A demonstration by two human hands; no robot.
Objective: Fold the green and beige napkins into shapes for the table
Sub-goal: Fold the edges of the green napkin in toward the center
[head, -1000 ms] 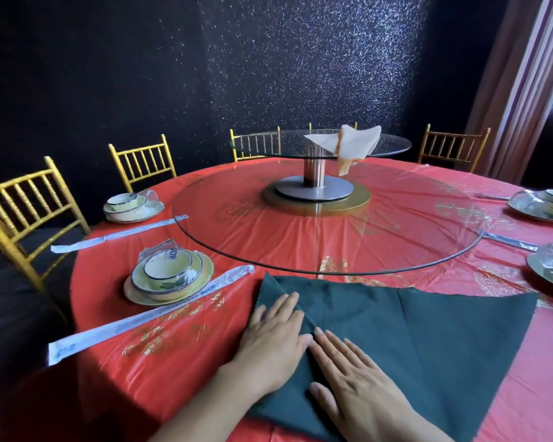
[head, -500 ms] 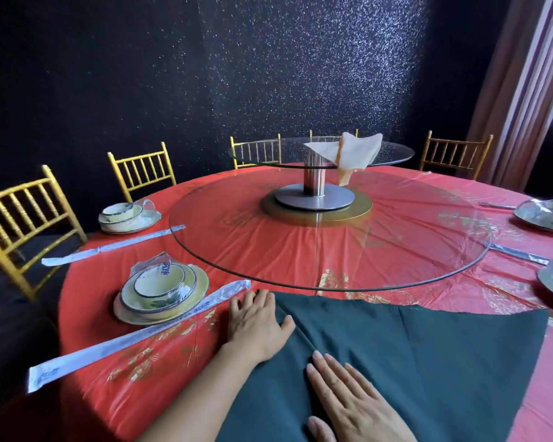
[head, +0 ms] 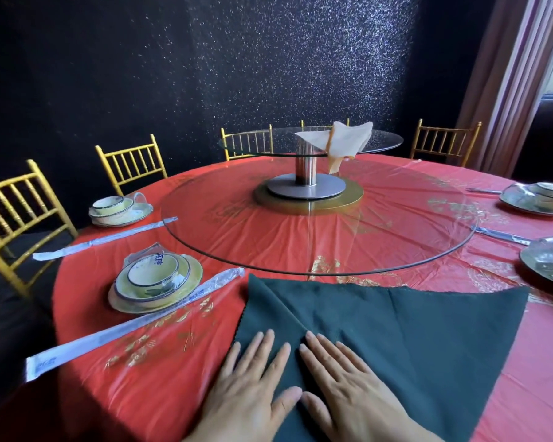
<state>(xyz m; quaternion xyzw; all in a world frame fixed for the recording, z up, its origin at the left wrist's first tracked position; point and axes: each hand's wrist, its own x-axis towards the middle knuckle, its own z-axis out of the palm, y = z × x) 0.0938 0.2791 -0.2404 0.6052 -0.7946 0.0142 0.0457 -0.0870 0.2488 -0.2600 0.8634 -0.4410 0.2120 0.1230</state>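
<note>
1. Green napkin (head: 412, 339) lies spread on the red tablecloth (head: 173, 346), reaching ahead and right of my hands.
2. My left hand (head: 249, 390) and right hand (head: 351, 390) rest flat on its near left part, fingers straight, thumbs almost touching.
3. Beige napkin (head: 342, 141) drapes off a raised glass shelf (head: 387, 142), far ahead of both hands.

The left grip (head: 246, 390) and the right grip (head: 348, 387) are bare hands, each with slim fingers (head: 263, 349) and short, rounded, neatly trimmed nails. Knuckle creases mark their backs. The wrists are bare too, as far as they show.
</note>
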